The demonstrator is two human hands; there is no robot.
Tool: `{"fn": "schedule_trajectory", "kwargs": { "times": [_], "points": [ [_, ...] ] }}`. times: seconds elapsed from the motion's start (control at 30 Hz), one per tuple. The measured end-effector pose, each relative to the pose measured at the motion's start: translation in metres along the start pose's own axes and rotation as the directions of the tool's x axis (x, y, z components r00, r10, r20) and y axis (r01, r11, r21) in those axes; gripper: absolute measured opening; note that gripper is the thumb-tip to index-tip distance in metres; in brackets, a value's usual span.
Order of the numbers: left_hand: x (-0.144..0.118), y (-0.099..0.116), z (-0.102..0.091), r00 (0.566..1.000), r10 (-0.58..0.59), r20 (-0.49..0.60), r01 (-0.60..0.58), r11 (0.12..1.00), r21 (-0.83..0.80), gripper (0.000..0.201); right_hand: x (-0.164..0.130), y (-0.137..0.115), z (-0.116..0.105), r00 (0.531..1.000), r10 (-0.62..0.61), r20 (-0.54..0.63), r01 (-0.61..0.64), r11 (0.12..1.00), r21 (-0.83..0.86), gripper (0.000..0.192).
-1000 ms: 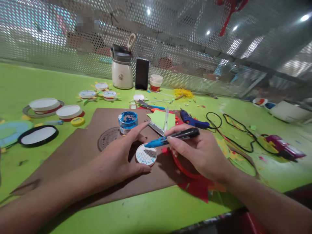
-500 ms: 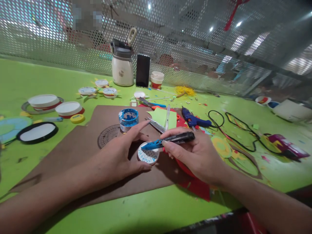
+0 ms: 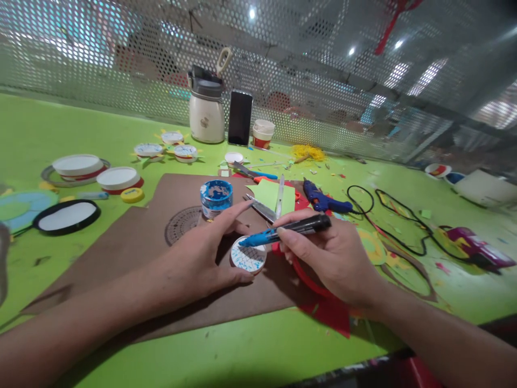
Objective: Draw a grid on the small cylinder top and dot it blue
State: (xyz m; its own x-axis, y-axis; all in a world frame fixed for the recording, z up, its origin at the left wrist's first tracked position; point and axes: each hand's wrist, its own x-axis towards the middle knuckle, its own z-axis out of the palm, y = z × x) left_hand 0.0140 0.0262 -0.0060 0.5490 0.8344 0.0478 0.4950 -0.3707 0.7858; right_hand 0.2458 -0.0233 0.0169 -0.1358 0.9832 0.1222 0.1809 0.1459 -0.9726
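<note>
Head view: a perforated metal screen (image 3: 100,64), punched with rows of round holes, runs behind a smooth bright-green tabletop (image 3: 226,345); from where I stand, lamps shine in the dim room to the upper right. Paper scraps litter the surface.

At far left lies an oval (image 3: 67,216) with a white face and a black rim. Next to it are two flat white discs (image 3: 78,164) with red sides, then a ribbed-looking yellow cap (image 3: 132,194). Beyond them sit three small round pieces (image 3: 148,151) with pointed yellow and green paper edges. A flat, matte brown board (image 3: 133,242) covers the middle of the work area; on it rests a dark, patterned circular plate (image 3: 180,226), partly covered.

The left hand (image 3: 205,250) curls around a small white disc (image 3: 248,256), thumb at its near rim. The disc is over the board, its face cross-lined and flecked blue. Just behind stands a paint-smeared blue jar (image 3: 217,207). The right hand (image 3: 335,258) pinches a black-barrelled marker (image 3: 262,237), its blue-coated end at the disc's face. Farther right lie a dark-blue plastic glue gun (image 3: 323,199), a looped black cord (image 3: 404,210) and a glossy purple device (image 3: 480,248).
</note>
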Motion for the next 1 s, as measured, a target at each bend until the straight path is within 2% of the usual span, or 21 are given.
{"fn": "schedule_trajectory", "kwargs": {
  "times": [0.1, 0.33, 0.53, 0.67, 0.8, 1.0],
  "points": [
    [0.001, -0.003, 0.002, 1.0, 0.009, -0.008, -0.01, 1.0, -0.013, 0.108, 0.0, 0.0, 0.002, 0.997, 0.072, -0.027, -0.07, 0.996, 0.062, 0.029],
    [0.003, -0.002, 0.002, 1.0, 0.014, -0.004, -0.014, 1.0, -0.019, 0.11, 0.011, 0.002, 0.008, 0.992, 0.115, -0.055, -0.107, 0.984, 0.144, 0.046],
    [0.002, 0.003, 0.001, 1.0, -0.005, -0.003, 0.005, 1.0, -0.003, 0.109, 0.018, 0.009, 0.008, 0.988, 0.143, -0.054, -0.128, 0.969, 0.212, 0.047],
    [0.001, 0.001, 0.001, 0.999, 0.04, 0.005, -0.04, 0.999, -0.028, 0.106, 0.019, 0.01, 0.01, 0.977, 0.206, -0.062, -0.179, 0.937, 0.299, 0.046],
    [0.003, -0.003, 0.002, 0.998, 0.058, -0.007, -0.058, 0.998, -0.01, 0.107, 0.019, 0.012, 0.01, 0.974, 0.216, -0.068, -0.185, 0.932, 0.311, 0.046],
    [0.003, 0.001, 0.002, 1.0, 0.011, -0.009, -0.011, 1.0, 0.0, 0.108, 0.019, 0.012, 0.007, 0.962, 0.228, -0.153, -0.173, 0.936, 0.307, 0.043]
  ]
}}
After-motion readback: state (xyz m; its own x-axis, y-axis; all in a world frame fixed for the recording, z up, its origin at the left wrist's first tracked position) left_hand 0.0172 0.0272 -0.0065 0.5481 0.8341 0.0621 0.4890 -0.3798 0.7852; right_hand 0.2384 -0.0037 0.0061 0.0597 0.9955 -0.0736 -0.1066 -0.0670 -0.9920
